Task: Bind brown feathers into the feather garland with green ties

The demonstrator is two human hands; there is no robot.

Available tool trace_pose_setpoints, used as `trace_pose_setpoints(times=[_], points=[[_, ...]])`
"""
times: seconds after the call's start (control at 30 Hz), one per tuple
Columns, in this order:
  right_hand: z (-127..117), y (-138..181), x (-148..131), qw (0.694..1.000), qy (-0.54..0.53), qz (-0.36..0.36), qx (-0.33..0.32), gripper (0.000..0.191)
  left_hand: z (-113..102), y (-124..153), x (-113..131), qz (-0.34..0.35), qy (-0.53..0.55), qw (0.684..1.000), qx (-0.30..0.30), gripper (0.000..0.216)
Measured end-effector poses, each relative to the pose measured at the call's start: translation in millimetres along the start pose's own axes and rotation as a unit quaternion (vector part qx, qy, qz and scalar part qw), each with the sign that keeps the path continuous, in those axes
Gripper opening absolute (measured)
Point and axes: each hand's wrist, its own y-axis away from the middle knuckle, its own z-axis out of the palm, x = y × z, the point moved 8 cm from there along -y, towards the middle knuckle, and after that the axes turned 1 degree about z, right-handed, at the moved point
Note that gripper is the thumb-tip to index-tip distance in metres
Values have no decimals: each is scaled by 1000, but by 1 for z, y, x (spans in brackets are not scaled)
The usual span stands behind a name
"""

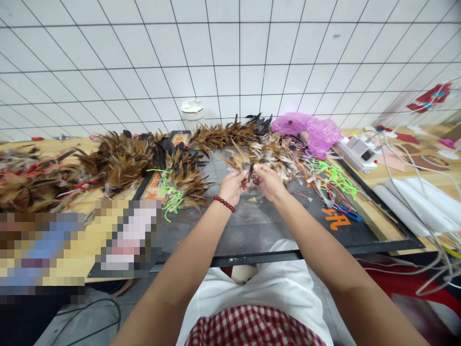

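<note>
In front of me, over the dark mat (230,230), my hands meet fingertip to fingertip. A small dark feather (251,171) stands between them. My left hand (232,186), with a red bead bracelet (224,203) at its wrist, is closed in a pinch on the feather. Thumb and fingers of my right hand (267,182) are pinched together at the feather's other side. Just beyond lies a loose heap of pale and brown feathers (284,158). Left of my left hand is a bundle of brown and black feathers (187,180) with bright green ties (171,194).
More feather bundles (122,156) line the back and left. A white lidded cup (192,113) stands against the tiled wall. To the right are a pink plastic bag (309,132), green strings (334,175), blue-handled scissors (347,213), a white power adapter (360,153) and tangled white cables (406,192).
</note>
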Motion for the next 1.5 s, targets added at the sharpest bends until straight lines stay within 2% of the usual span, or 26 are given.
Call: trace_pose_setpoints(times=[0.1, 0.17, 0.33, 0.4, 0.47, 0.63, 0.8, 1.0, 1.1, 1.17, 1.2, 1.27, 1.37, 1.43, 1.5], points=[[6, 3, -3, 999, 35, 6, -41, 38, -1, 0, 6, 30, -16, 999, 10, 11], [6, 4, -6, 997, 65, -10, -45, 36, 0, 0, 7, 40, -41, 998, 3, 13], [-4, 3, -16, 999, 22, -41, 12, 39, -8, 0, 23, 150, -141, 976, 70, 21], [-7, 3, -21, 998, 16, -60, 29, 39, -7, 1, 26, 170, -153, 971, 70, 22], [-10, 3, -26, 995, 27, -87, 48, 38, -5, 1, 23, 146, -131, 979, 51, 21], [-14, 3, -35, 985, 52, -145, 80, 34, 1, 4, 7, 33, -92, 995, 6, 20], [-13, 4, -36, 984, 50, -154, 79, 31, 2, 4, 3, 20, -119, 993, -11, 19], [-14, 4, -37, 979, 74, -173, 77, 27, 7, 6, -8, -28, -146, 988, -47, 19], [-18, 2, -40, 968, 141, -193, 75, 24, 5, 2, 2, 25, -124, 991, -31, 20], [-14, 3, -44, 933, 262, -239, 63, 27, -3, -2, 16, 102, -71, 992, 14, 21], [-8, 4, -45, 901, 340, -265, 44, 31, -9, -3, 22, 134, -45, 989, 40, 22], [10, 6, -36, 819, 494, -293, -17, 39, -21, -6, 29, 173, -14, 981, 88, 24], [27, 4, -13, 714, 641, -268, -85, 43, -33, -10, 32, 192, -4, 973, 131, 28], [30, 4, -8, 671, 692, -251, -91, 35, -37, -11, 32, 194, -8, 970, 145, 29], [25, 5, -14, 653, 714, -246, -57, 28, -39, -11, 31, 191, -16, 969, 154, 29]])
